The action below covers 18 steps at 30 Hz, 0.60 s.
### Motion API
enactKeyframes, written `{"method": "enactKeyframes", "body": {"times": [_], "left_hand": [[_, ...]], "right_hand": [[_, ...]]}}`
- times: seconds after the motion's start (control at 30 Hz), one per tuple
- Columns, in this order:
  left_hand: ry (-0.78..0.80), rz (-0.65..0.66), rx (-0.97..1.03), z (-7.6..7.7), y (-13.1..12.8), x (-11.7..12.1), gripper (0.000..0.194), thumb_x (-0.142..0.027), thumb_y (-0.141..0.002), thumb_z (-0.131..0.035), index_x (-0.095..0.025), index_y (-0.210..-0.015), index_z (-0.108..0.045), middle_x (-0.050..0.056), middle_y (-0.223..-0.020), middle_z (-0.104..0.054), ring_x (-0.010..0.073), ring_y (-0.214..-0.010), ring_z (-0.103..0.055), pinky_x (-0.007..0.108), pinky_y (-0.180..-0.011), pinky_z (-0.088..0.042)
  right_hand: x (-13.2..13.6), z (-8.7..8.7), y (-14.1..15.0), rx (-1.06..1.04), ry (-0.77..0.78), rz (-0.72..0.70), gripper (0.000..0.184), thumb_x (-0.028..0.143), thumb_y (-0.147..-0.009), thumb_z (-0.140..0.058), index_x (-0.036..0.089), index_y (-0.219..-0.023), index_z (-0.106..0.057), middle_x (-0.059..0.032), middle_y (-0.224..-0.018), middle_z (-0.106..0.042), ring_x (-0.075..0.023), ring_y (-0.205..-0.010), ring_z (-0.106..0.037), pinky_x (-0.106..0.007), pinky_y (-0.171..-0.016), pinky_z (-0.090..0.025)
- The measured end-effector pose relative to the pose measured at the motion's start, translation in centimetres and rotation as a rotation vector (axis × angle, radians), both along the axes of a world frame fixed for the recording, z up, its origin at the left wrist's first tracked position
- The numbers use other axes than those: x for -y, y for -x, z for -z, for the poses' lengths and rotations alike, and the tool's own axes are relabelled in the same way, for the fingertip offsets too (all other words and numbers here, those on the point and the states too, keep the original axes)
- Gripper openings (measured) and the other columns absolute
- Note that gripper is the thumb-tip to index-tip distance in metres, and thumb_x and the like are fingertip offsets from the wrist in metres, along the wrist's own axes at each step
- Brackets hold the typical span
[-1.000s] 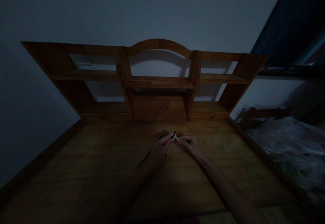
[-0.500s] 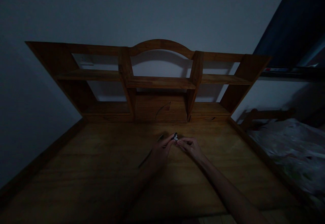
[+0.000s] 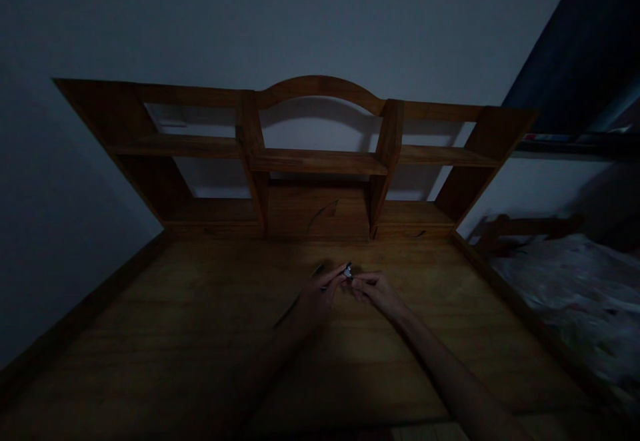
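Above the wooden desk top, my left hand [image 3: 318, 292] pinches a small black-and-silver piece [image 3: 348, 271] between thumb and fingertips. It is too small and dark to tell its kind. My right hand [image 3: 379, 292] is closed in a pinch at the piece's lower right side, with thumb and forefinger together against it. A thin, dark, straight thing [image 3: 286, 314] shows beside my left hand and wrist, partly hidden by them. Its far end seems to come out beyond the knuckles.
A wooden shelf unit [image 3: 320, 161] with open compartments and a drop-front panel [image 3: 320, 209] stands along the desk's back. Low wooden rails [image 3: 90, 298] edge the desk [image 3: 200, 361]. To the right lies a heap of clear plastic wrapping [image 3: 575, 288]. The room is dim.
The small piece has turned slightly between my fingertips, and its shiny face shows differently. Both hands stay nearly in place. The whole view is a little darker.
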<state>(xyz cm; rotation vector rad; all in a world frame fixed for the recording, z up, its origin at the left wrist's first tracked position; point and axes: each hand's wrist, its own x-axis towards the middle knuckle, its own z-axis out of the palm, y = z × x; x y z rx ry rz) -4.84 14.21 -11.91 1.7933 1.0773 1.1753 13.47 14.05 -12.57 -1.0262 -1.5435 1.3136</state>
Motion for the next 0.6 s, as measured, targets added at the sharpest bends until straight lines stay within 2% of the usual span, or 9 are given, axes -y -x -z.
{"method": "enactKeyframes", "body": {"times": [0.37, 0.5, 0.6], "left_hand": [[-0.028, -0.034, -0.111, 0.1, 0.2, -0.7, 0.034, -0.029, -0.086, -0.051, -0.027, -0.119, -0.059, -0.001, -0.116, -0.064, 0.0171, -0.103, -0.061, 0.032, -0.096, -0.045], [0.035, -0.026, -0.01, 0.0, -0.1, -0.7, 0.035, -0.028, -0.085, -0.052, -0.026, -0.119, -0.059, 0.0, -0.118, -0.063, 0.0163, -0.105, -0.06, 0.03, -0.095, -0.046], [0.063, -0.007, 0.05, -0.3, -0.2, -0.7, 0.033, -0.029, -0.084, -0.055, -0.025, -0.115, -0.062, 0.0, -0.117, -0.064, 0.017, -0.105, -0.06, 0.031, -0.095, -0.046]], "right_hand": [[0.2, -0.7, 1.3, 0.132, -0.166, 0.151, 0.042, 0.047, -0.086, -0.05, 0.014, -0.06, -0.057, 0.0024, -0.053, -0.044, -0.0087, -0.051, -0.039, -0.021, -0.048, -0.028], [0.1, -0.4, 1.2, 0.146, -0.171, 0.162, 0.039, 0.046, -0.085, -0.051, 0.014, -0.066, -0.061, 0.0022, -0.055, -0.046, -0.0089, -0.052, -0.04, -0.021, -0.049, -0.029], [0.1, -0.3, 1.0, 0.157, -0.141, 0.17, 0.036, 0.047, -0.083, -0.054, 0.013, -0.08, -0.066, 0.0019, -0.057, -0.05, -0.0092, -0.052, -0.041, -0.02, -0.049, -0.03]]}}
